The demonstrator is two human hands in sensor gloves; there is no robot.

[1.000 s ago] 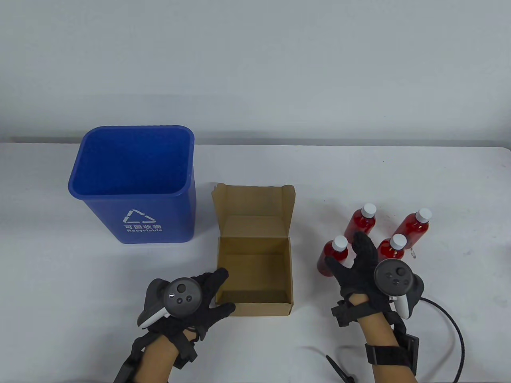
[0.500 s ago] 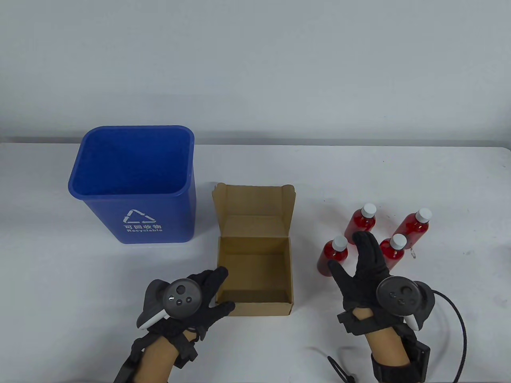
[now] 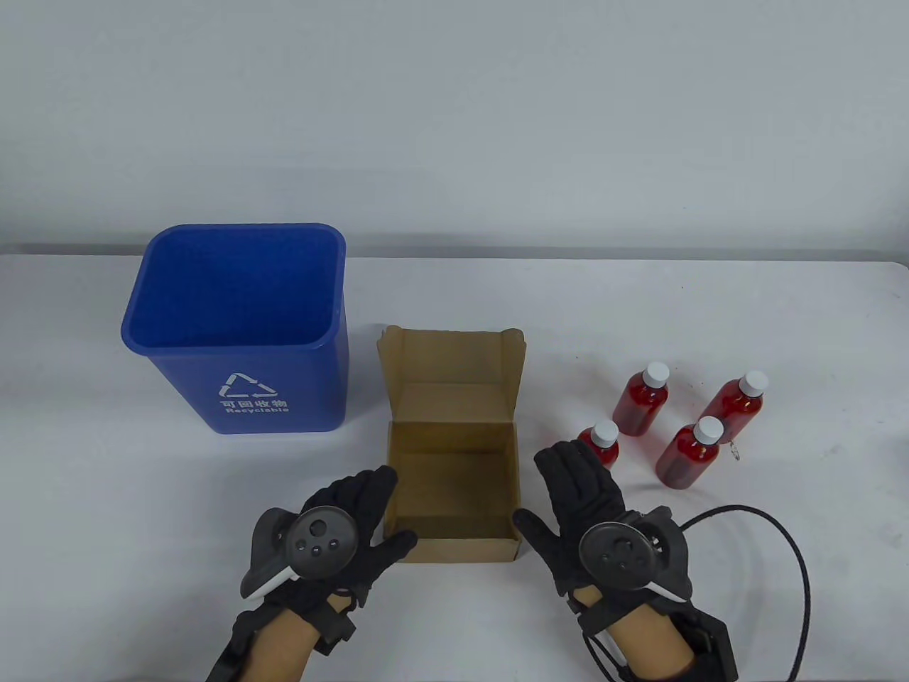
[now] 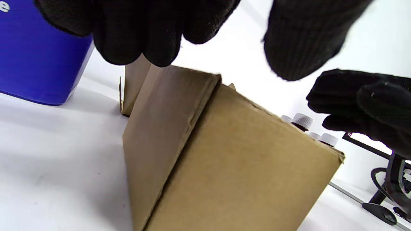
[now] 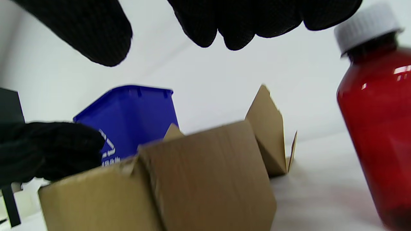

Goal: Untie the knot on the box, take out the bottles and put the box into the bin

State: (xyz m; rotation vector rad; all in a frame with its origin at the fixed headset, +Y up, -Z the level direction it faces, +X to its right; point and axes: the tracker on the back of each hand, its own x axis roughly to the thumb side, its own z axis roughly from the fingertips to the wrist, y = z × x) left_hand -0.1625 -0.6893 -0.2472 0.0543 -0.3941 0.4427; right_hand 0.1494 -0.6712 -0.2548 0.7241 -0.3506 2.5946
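Seen from above, the open cardboard box (image 3: 452,474), right of the blue plastic bin (image 3: 238,328), is flanked by the spread left hand (image 3: 346,529) and right hand (image 3: 582,508), one of four red bottles (image 3: 687,452) partly hidden; wrist views are blurred by gloved fingers (image 4: 138,29).

Recycling bin (image 3: 241,334) far left on table (image 3: 781,320), cardboard box (image 3: 452,483) just right of it, lid open to far side. Four bottles (image 3: 640,400) right of box. Left hand (image 3: 341,526) & right hand (image 3: 589,504) flank box's near corners.
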